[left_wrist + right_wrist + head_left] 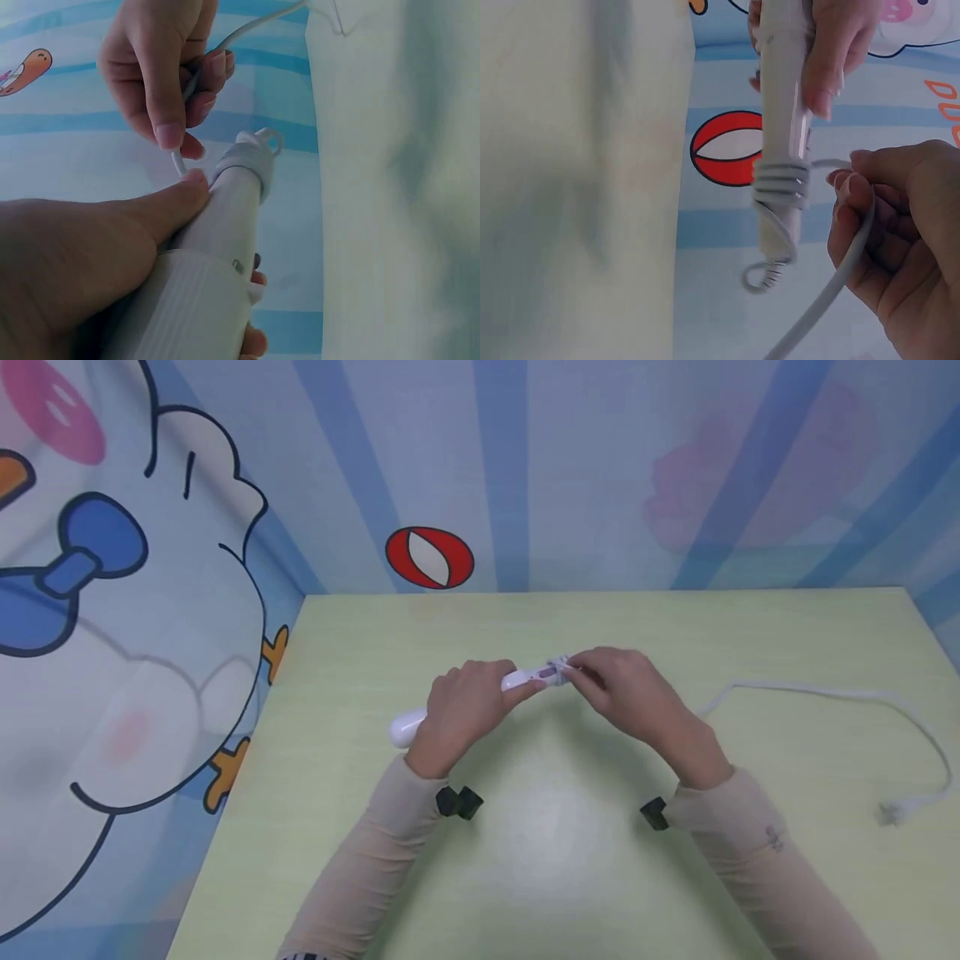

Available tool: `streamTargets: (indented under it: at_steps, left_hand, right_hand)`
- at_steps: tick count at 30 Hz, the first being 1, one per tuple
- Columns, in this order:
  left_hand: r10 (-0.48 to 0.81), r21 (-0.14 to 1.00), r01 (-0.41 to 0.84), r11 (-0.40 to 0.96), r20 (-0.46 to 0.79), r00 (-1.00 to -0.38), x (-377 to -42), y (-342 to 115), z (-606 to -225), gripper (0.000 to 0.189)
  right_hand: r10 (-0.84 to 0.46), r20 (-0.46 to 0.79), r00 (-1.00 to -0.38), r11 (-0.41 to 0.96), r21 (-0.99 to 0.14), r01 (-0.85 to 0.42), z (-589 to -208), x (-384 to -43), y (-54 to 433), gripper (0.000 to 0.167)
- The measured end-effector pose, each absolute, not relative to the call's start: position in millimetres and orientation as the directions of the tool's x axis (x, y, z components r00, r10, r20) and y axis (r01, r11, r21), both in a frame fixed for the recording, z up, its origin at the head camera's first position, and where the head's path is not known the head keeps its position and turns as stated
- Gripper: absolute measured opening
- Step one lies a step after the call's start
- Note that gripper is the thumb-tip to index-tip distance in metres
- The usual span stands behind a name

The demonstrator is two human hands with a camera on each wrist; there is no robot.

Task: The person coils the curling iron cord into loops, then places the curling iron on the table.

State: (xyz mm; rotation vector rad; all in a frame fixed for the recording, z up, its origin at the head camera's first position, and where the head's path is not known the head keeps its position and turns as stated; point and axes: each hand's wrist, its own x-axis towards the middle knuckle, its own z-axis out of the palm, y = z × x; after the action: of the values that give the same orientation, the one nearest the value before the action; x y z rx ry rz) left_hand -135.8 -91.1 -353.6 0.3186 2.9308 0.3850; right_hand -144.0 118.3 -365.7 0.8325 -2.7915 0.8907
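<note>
My left hand (467,708) grips a white, wand-shaped corded appliance (407,728), its rounded end showing to the left of the hand. Several turns of the white power cord (780,184) lie round the narrower end of the handle, as the right wrist view shows. A small loop of cord curls at the handle's tip. Between thumb and fingers, my right hand (633,697) pinches the cord just beside these turns. In the left wrist view the left thumb (176,202) lies along the handle near the coils. The appliance is held above the table.
The loose cord (817,692) runs right across the pale table (562,893) and bends round to a plug (892,812) near the right side. Behind the table stands a blue striped wall (585,468) with cartoon pictures.
</note>
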Motion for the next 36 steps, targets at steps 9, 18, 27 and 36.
streamTargets:
  at_steps: [9, 18, 27, 36]
  left_hand:
    - [0.181, 0.336, 0.139, 0.932, -0.098, -0.979, -139.4, -95.2, -352.3, 0.047]
    - [0.187, 0.435, 0.126, 0.892, -0.099, -0.977, -141.1, -101.2, -350.1, 0.047]
    - [0.307, 0.615, 0.147, 0.774, -0.162, -0.938, -139.3, -108.6, -337.1, 0.043]
    - [0.429, 0.698, 0.179, 0.694, -0.201, -0.880, -136.7, -115.4, -330.7, 0.039]
  right_hand:
    - [-0.368, 0.279, -0.887, 0.598, -0.660, -0.455, -384.7, -132.3, 109.8, 0.017]
    - [-0.329, 0.353, -0.876, 0.445, -0.760, -0.474, -410.8, -126.6, 101.2, 0.010]
    - [-0.385, 0.165, -0.908, 0.263, -0.923, -0.279, -415.6, -135.6, 117.5, 0.019]
    - [-0.528, 0.142, -0.837, 0.191, -0.941, -0.280, -410.2, -151.7, 135.2, 0.019]
